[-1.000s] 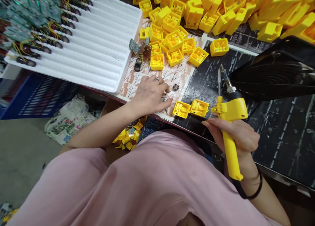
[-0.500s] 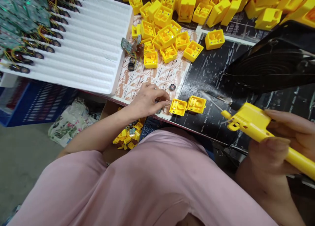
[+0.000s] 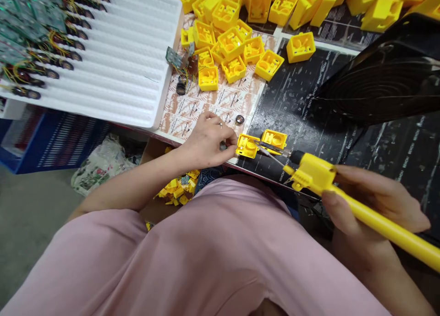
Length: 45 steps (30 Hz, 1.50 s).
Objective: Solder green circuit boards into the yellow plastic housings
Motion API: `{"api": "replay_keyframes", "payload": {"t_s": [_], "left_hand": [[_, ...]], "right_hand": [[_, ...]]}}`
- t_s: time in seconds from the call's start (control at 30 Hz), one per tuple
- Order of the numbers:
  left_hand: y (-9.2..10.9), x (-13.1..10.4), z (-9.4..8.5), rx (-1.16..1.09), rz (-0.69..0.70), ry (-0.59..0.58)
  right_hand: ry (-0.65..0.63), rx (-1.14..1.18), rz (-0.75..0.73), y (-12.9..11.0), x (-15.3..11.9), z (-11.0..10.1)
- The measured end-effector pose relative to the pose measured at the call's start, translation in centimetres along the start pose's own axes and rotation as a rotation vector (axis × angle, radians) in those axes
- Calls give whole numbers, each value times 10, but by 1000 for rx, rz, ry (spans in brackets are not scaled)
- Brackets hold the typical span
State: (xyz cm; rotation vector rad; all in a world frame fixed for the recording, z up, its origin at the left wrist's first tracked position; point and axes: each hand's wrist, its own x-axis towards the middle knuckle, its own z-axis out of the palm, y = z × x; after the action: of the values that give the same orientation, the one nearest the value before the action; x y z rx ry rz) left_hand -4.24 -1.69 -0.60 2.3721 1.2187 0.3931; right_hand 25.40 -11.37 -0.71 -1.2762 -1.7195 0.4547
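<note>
My right hand is wrapped round a yellow soldering gun with a black collar. Its metal tip and a thin feed tube reach left, over the nearer of two small open yellow plastic cases. That case has a round speaker grille inside, and the thumb and fingers of my left hand are closed at its left edge. Beside it on the right lies the second yellow case, partly behind the tip. A small round black speaker rests just above them.
Many yellow cases are heaped at the back. A white ribbed foam tray carries circuit boards with wires at the left. A black fan-like housing stands at the right. Below the table edge is a box of yellow parts.
My right hand has brought the soldering gun left, so its tip is now over the left yellow case. My left hand stays at that case's edge. The view has shifted slightly.
</note>
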Motion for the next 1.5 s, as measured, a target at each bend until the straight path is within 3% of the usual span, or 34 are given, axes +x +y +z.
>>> {"api": "replay_keyframes", "payload": {"t_s": [0.13, 0.37, 0.47, 0.8, 1.07, 1.33, 1.5], "left_hand": [[3, 3, 1, 146, 74, -3], [4, 6, 2, 242, 111, -26], [4, 7, 3, 289, 142, -7], [5, 9, 4, 351, 174, -9], [7, 9, 3, 354, 155, -22], [11, 6, 1, 397, 137, -43], [-4, 0, -12, 111, 75, -87]], "right_hand": [[-155, 22, -311, -6, 11, 2], [-354, -129, -514, -20, 43, 6], [-376, -136, -563, -23, 45, 8], [-317, -144, -330, -25, 29, -11], [-228, -158, -373, -22, 32, 2], [-126, -98, -311, -3, 14, 3], [-14, -128, -137, -10, 3, 7]]}}
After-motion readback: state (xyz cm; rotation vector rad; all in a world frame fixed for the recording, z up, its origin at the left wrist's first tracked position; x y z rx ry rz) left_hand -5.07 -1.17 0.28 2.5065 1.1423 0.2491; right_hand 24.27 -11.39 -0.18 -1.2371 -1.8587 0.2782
